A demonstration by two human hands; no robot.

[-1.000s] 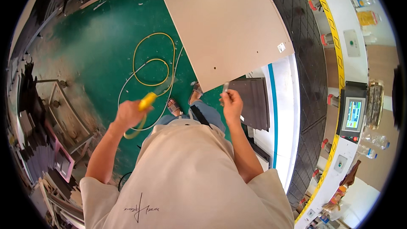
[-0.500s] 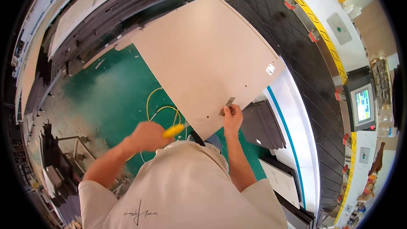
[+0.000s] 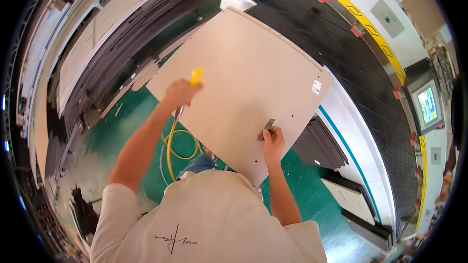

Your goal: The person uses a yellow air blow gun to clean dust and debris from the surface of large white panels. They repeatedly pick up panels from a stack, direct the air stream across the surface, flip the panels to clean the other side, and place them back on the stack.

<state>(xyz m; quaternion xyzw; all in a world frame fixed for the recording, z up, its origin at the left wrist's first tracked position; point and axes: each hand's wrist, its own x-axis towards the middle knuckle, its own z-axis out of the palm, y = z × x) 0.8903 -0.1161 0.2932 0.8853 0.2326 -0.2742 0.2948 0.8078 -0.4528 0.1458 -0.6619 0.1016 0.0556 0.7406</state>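
Note:
A large beige panel (image 3: 239,63) lies in front of me, with small round holes near its edges and a white label (image 3: 316,86) by its right corner. Over the panel's left side, my left hand (image 3: 180,92) is wrapped round a yellow air blow gun (image 3: 197,76). A yellow hose (image 3: 170,143) hangs down from below that hand. My right hand (image 3: 274,142) pinches a thin grey metal scraper (image 3: 270,124) at the panel's near right part. Its lower end is hidden by the fingers.
Stacks of dark boards (image 3: 131,44) stand at the far left. To the right runs a machine with a black bed (image 3: 336,44), a yellow strip and a screen (image 3: 427,104). More grey panels (image 3: 319,143) lean below it. The floor (image 3: 126,117) is green.
My left hand has swung forward with the blow gun, from beside my body to over the panel. My right hand still holds the scraper. The view has shifted a little.

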